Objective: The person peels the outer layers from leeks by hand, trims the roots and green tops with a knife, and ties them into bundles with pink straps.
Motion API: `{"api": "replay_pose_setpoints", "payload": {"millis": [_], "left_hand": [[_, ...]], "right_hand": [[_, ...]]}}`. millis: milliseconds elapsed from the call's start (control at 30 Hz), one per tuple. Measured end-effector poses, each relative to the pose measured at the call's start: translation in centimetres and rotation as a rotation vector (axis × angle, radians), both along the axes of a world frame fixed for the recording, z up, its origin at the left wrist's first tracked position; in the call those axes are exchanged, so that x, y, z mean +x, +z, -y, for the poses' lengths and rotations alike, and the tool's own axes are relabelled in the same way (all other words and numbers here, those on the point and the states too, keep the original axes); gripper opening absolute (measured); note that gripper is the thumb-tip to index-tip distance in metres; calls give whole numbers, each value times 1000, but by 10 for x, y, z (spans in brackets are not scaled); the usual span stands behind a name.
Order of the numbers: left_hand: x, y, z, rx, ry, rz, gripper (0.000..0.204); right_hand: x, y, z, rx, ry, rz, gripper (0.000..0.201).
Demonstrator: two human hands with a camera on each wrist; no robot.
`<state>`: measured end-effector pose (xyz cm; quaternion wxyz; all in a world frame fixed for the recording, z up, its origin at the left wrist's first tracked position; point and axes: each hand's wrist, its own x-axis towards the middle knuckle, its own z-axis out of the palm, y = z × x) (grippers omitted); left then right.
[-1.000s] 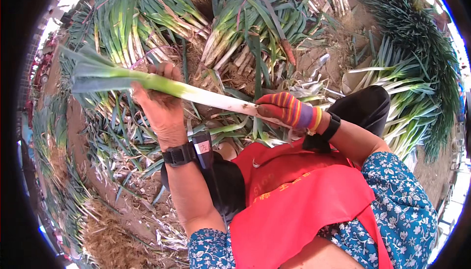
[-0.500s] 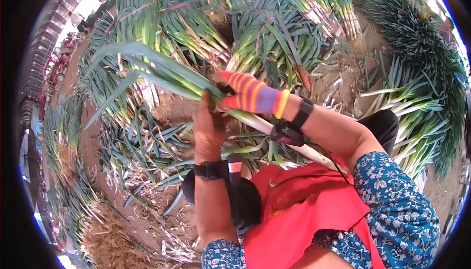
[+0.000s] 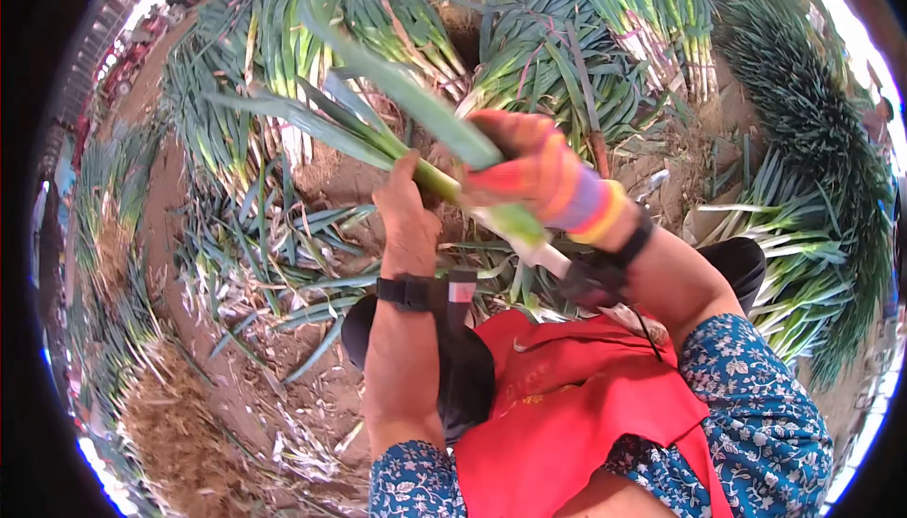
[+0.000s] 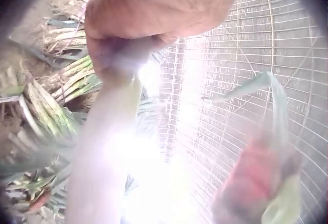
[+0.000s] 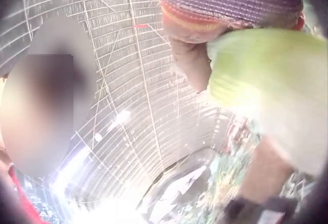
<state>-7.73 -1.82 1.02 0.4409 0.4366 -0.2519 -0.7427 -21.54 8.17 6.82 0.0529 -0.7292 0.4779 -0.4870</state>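
I hold one long leek [image 3: 444,183] up in front of me, tilted, its green leaves [image 3: 312,102] fanning to the upper left and its white shank running down toward my red apron [image 3: 567,405]. My bare left hand [image 3: 408,211] grips the stalk from below; the left wrist view shows its fingers [image 4: 120,50] curled round the pale stalk [image 4: 102,147]. My right hand [image 3: 539,173], in a striped knit glove, grips the green part just to the right of the left hand. The right wrist view shows the glove [image 5: 230,4] wrapped over the light green stalk [image 5: 261,75].
Heaps of leeks [image 3: 529,55] lie all round on bare earth [image 3: 227,367], with loose trimmed leaves [image 3: 274,254] at the left. More leeks [image 3: 812,235] are piled at the right. A mesh roof [image 5: 118,106] arches overhead.
The leek has swung from lying across me to pointing up and away. My right hand slid from the white end up along the stalk to the green part beside my left hand.
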Motion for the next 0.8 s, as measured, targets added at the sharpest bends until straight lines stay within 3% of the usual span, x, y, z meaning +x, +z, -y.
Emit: {"api": "replay_pose_setpoints", "payload": {"millis": [67,100,133,167,233,267,333,367,400,433,500,533,567,600,633,700,800], "left_hand": [[10,-9,12,17,65,-121,21],[15,-2,11,17,67,-125,21],[20,10,6,-30,59,-109,21],[25,15,3,-73,49,-91,22],[37,4,10,-98,26,-141,24],[41,3,11,-117,99,-180,25],[50,8,11,-129,179,-285,29],[55,9,12,-129,182,-284,29],[59,10,14,-151,300,-233,31],[63,10,17,-172,416,-180,32],[65,6,20,-141,375,-200,38],[62,5,17,-135,386,-197,39],[58,5,15,-129,394,-196,41],[55,-4,16,-186,359,-212,41],[50,-1,12,-182,345,-217,41],[44,8,5,-189,296,-268,33],[43,22,-5,-289,198,-318,32]], "right_hand": [[-7,35,-37,507,126,788,33],[-20,40,-49,567,56,856,33],[-37,33,-59,552,-112,659,36],[-67,1,-66,358,-294,224,35],[-100,-41,-102,367,-414,-140,39],[-105,-59,-124,487,-461,5,42],[-132,-109,-169,931,-611,-28,40],[-152,-153,-199,831,-656,-127,36],[-160,-161,-208,1197,-652,-398,38],[-157,-157,-209,1198,-653,-396,38],[-137,-146,-209,989,-815,-501,40],[-137,-155,-199,706,-846,-483,40],[-119,-127,-170,663,-753,-279,40],[-109,-127,-146,381,-635,-318,40],[-77,-86,-120,768,-655,-462,38],[-40,-71,-95,397,-395,-442,40],[-7,-66,-79,391,-243,-302,38]]}}
